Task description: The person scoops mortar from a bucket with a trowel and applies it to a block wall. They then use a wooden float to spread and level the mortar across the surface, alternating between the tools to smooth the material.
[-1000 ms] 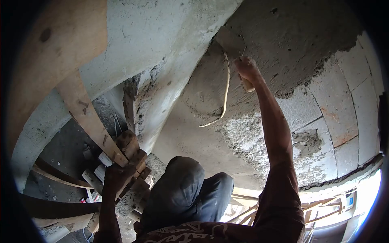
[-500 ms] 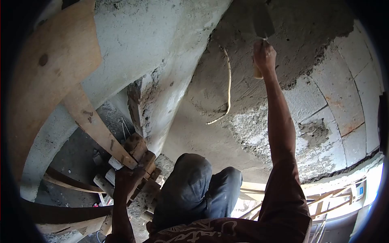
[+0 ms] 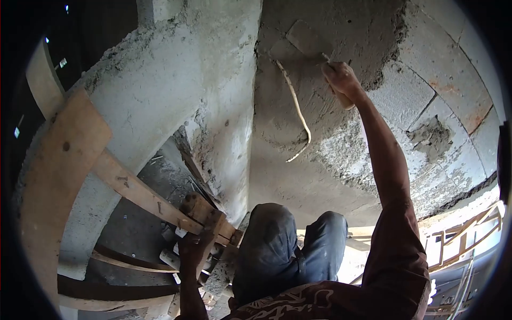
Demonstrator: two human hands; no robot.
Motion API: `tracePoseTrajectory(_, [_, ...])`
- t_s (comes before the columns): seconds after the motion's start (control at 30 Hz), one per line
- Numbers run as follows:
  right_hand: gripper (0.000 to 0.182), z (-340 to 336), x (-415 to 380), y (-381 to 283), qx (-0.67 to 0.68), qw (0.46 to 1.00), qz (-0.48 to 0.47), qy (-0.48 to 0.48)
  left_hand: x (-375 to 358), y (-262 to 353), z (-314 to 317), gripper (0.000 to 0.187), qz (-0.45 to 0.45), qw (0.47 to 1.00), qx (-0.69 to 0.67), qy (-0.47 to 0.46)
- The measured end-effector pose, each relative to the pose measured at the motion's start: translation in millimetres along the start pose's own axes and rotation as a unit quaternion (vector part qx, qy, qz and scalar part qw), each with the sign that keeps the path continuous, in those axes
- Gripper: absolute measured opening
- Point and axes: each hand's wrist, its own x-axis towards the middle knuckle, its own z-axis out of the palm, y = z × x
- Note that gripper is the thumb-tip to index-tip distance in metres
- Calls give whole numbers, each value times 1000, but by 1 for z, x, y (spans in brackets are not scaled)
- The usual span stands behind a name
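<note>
My right hand (image 3: 341, 80) is raised high and closed around the wooden handle of a trowel (image 3: 306, 40). The trowel's flat blade lies against fresh grey mortar (image 3: 341, 32) on the block wall. A pale cord (image 3: 298, 114) hangs down the wall just left of that hand. My left hand (image 3: 193, 250) is low at the left, gripping a wooden scaffold piece (image 3: 205, 213) where planks meet. My knees in dark trousers (image 3: 282, 250) fill the lower middle.
A rough concrete column (image 3: 213, 90) stands left of the plastered area. Bare blocks (image 3: 448, 69) with a mortar blob (image 3: 429, 138) lie to the right. Slanted planks (image 3: 133, 189) cross at lower left. Wooden scaffolding (image 3: 458, 234) shows far below at right.
The view has swung left and upward. My right hand has swept the trowel from pointing up to lying leftward across the wet mortar. My left hand keeps its grip on the wood.
</note>
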Motion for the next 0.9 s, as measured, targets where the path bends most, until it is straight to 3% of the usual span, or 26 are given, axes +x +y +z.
tracePoseTrajectory(0.13, [31, -28, -39, 15, 7, 997, -6, 71, 3, -21, 8, 40, -9, 999, -52, 2])
tracePoseTrajectory(0.2, [31, -50, -82, 36, 19, 993, 20, 115, 3, 2, -1, 39, -19, 999, -23, -12])
tracePoseTrajectory(0.27, [34, -86, -156, 40, -14, 990, 31, 134, 2, 13, 1, 38, -30, 990, -135, -23])
tracePoseTrajectory(0.33, [32, -119, -244, 50, -8, 988, 108, 111, 5, 14, 0, 38, -31, 989, -131, -55])
tracePoseTrajectory(0.4, [23, -150, -347, 97, -90, 964, 231, 92, 0, 31, -3, 41, -12, 998, -53, -14])
tracePoseTrajectory(0.43, [19, -165, -398, 91, -216, 925, 307, 57, 2, 15, -5, 46, -15, 998, 2, -58])
tracePoseTrajectory(0.47, [21, -177, -452, 87, -236, 901, 362, 48, 1, 9, -5, 46, -5, 991, 18, -130])
tracePoseTrajectory(0.53, [24, -193, -564, 74, -341, 843, 410, 70, 1, 7, 6, 52, -106, 988, -75, -80])
tracePoseTrajectory(0.57, [29, -208, -594, 52, -333, 772, 541, -15, -6, 20, 9, 58, -127, 986, -48, -93])
tracePoseTrajectory(0.63, [26, -209, -657, 16, -378, 730, 569, 6, -5, 39, 13, 65, -146, 984, 10, -100])
tracePoseTrajectory(0.7, [28, -214, -697, -2, -302, 638, 706, -62, -1, 36, 11, 66, -150, 980, 52, -122])
tracePoseTrajectory(0.8, [31, -193, -755, 14, -231, 581, 766, -147, 1, 33, 9, 67, -153, 977, 85, -123])
tracePoseTrajectory(0.9, [23, -150, -801, 60, -245, 570, 765, -175, -2, 37, 10, 69, -159, 974, 110, -122])
